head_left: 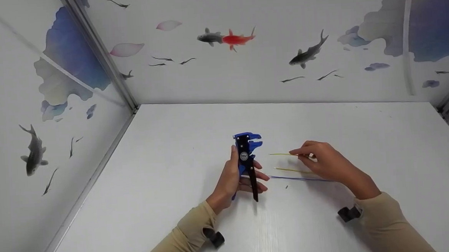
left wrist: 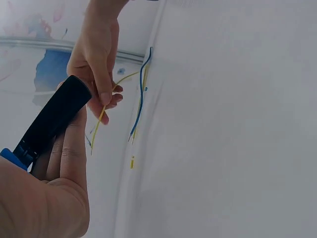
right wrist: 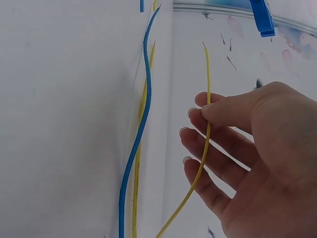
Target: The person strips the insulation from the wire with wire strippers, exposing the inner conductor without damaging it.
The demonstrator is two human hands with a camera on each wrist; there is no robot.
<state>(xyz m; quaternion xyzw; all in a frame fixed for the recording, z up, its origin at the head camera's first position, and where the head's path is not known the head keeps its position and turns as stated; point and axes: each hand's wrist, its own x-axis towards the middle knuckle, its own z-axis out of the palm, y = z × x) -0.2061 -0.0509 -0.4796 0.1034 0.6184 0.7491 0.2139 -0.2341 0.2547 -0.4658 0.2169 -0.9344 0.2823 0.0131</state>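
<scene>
My left hand (head_left: 225, 183) holds a blue and black wire stripper (head_left: 244, 150) upright, head up, thumb along one side and fingers behind the handles. In the left wrist view a black handle (left wrist: 54, 116) shows beside the fingers. My right hand (head_left: 326, 163) pinches a yellow wire (right wrist: 208, 74) between thumb and forefinger, its bare tip pointing toward the stripper but apart from it. Below that hand, a second yellow wire (head_left: 290, 170) and a blue wire (head_left: 298, 178) lie side by side on the table. Both show bare metal ends in the right wrist view.
Small insulation scraps lie near the wires, among them a yellow bit (left wrist: 132, 162) and a blue bit (left wrist: 145, 89). The white table (head_left: 164, 144) meets printed panels at the back (head_left: 268, 77) and left (head_left: 3, 160). A black camera sits on each wrist.
</scene>
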